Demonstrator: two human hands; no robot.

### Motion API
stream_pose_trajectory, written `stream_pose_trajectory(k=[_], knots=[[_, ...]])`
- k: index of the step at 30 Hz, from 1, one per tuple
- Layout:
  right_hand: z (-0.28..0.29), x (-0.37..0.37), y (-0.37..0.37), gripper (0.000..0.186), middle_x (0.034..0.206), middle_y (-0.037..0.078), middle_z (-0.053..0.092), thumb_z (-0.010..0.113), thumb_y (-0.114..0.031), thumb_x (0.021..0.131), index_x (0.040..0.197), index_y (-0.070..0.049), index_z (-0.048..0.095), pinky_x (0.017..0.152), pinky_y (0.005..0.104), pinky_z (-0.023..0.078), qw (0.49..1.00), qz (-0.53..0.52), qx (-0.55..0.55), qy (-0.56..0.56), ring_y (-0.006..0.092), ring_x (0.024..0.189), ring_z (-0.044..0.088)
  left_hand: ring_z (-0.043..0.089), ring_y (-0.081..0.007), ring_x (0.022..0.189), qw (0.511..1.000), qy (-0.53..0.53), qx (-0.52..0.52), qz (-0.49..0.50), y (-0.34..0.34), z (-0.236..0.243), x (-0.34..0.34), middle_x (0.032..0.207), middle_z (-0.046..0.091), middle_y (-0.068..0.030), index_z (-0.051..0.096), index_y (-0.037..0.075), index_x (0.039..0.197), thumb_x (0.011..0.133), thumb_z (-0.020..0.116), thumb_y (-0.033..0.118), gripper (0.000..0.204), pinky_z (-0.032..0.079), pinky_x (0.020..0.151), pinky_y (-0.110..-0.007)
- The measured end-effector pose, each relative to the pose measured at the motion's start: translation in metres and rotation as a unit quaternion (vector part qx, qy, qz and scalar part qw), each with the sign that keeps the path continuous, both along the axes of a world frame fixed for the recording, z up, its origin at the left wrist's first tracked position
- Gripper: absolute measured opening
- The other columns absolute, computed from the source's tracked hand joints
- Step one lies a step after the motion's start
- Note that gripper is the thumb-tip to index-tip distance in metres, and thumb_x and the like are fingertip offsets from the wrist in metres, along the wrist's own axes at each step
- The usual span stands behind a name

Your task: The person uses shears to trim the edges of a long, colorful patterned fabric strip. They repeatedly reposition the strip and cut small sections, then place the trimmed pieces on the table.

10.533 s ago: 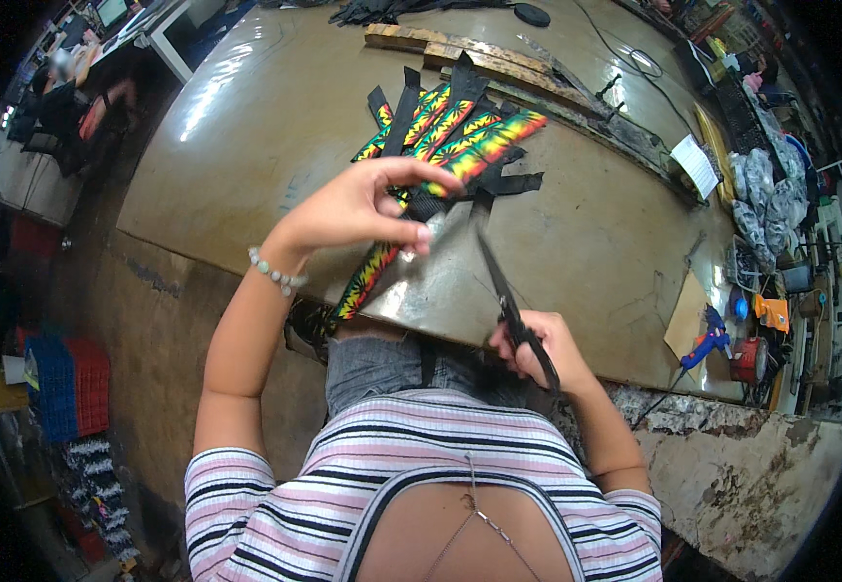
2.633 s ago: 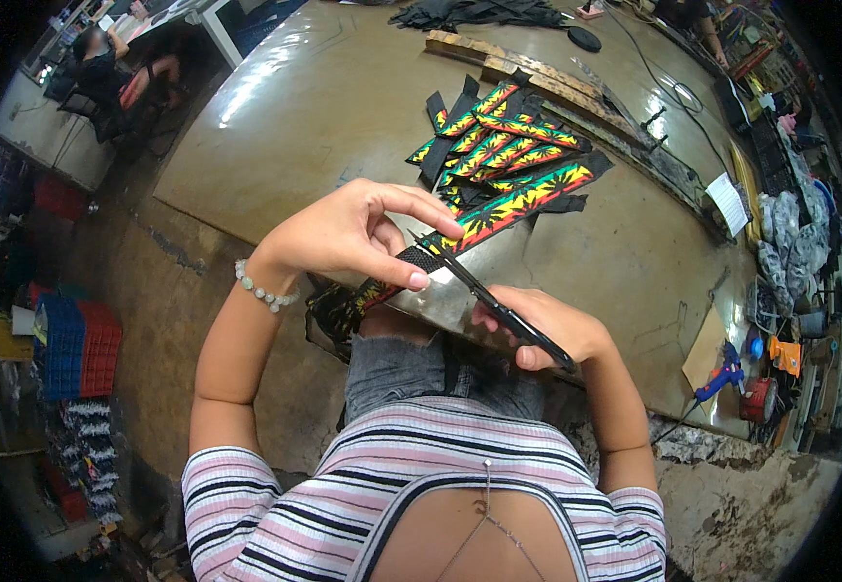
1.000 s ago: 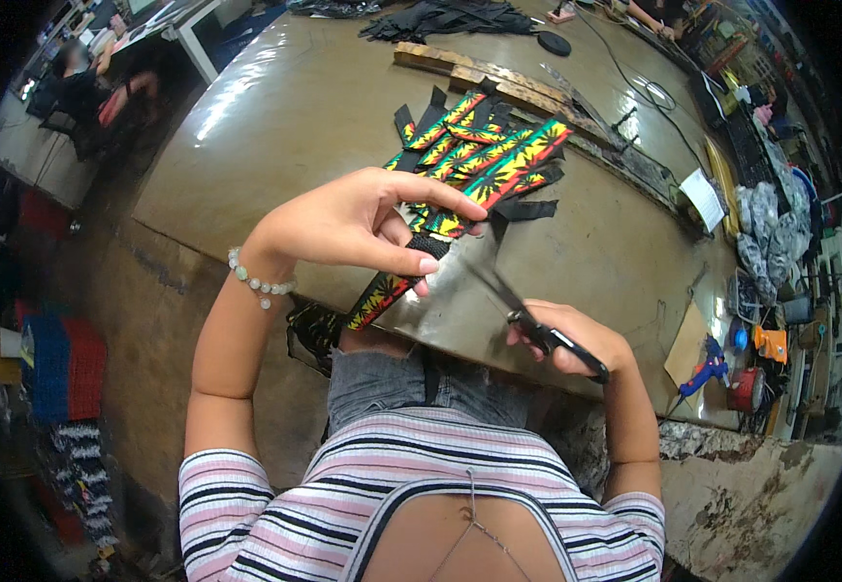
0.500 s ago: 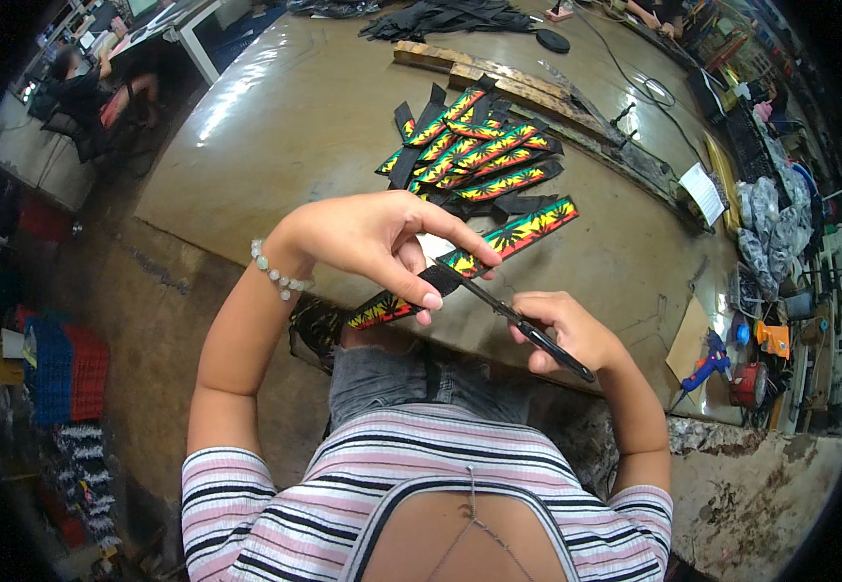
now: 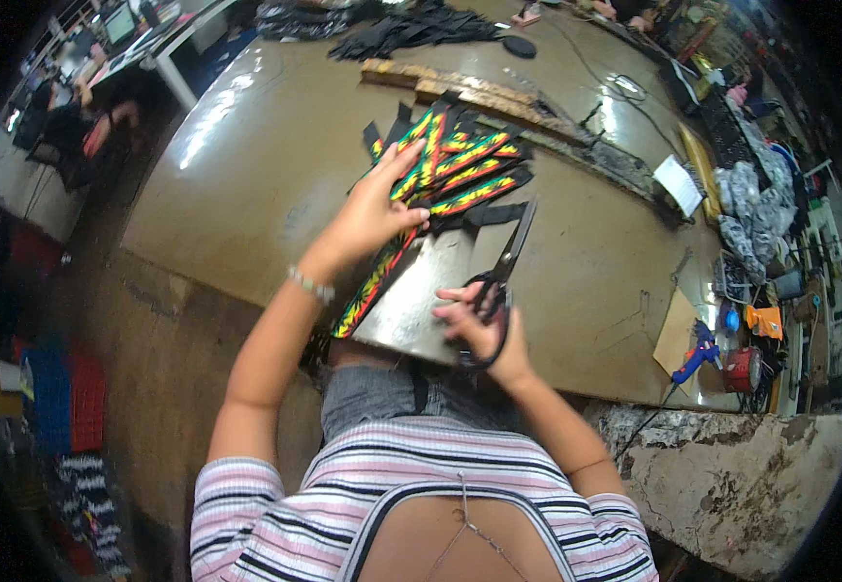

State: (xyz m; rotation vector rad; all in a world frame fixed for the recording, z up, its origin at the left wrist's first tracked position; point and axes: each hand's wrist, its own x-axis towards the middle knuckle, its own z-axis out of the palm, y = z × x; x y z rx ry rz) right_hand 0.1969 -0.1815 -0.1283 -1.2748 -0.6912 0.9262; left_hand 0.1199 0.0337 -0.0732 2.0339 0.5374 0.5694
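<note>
My left hand [image 5: 374, 209] is on the pile of black straps with green, yellow and red patterned bands [image 5: 469, 170], its index finger stretched up over them and its thumb apart; motion blur softens it. A long patterned strap [image 5: 367, 291] runs from under that hand to the table's front edge. My right hand [image 5: 484, 335] grips black-handled scissors [image 5: 513, 247], fingers in the loops and blades pointing up to the back right, beside the straps, over the worn metal table [image 5: 605, 291].
Wooden bars [image 5: 450, 87] and a dark straps heap [image 5: 411, 34] lie at the back. A paper sheet [image 5: 678, 184], plastic bags [image 5: 746, 213] and blue glue gun [image 5: 697, 354] line the right. A seated person [image 5: 62, 116] works at a desk upper left; stacked crates [image 5: 57, 398] stand lower left.
My left hand has risen onto the pile, and the strap that slanted up-right from its fingers no longer does. The scissors have swung away from it, now pointing more upward.
</note>
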Motion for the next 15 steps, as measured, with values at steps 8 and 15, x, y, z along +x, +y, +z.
stream_pose_trajectory(k=[8, 15], knots=[[0.014, -0.008, 0.043, 0.022, 0.084, 0.001, 0.057, 0.072, -0.007, 0.084, 0.090, -0.008, 0.051, 0.065, 0.0268, 0.047, 0.980, -0.165, 0.089, -0.070, 0.0097, 0.072, 0.056, 0.064, -0.0259, 0.110, 0.979, -0.192, 0.010, -0.069, -0.064, 0.014, -0.012, 0.142, 0.046, -0.0161, 0.059, 0.002, 0.113, 0.087, 0.065, 0.000, 0.027, 0.055, 0.088, -0.033], [0.022, 0.059, 0.018, 0.017, 0.091, 0.010, 0.059, 0.055, -0.021, 0.099, 0.098, -0.007, 0.047, 0.055, 0.0259, 0.053, 0.963, -0.182, 0.195, 0.025, 0.0171, 0.074, 0.063, 0.068, -0.0144, 0.088, 0.972, -0.027, -0.105, -0.207, -0.060, 0.013, -0.045, 0.099, 0.069, -0.0093, 0.065, -0.001, 0.111, 0.093, 0.060, 0.006, 0.020, 0.053, 0.078, -0.029]])
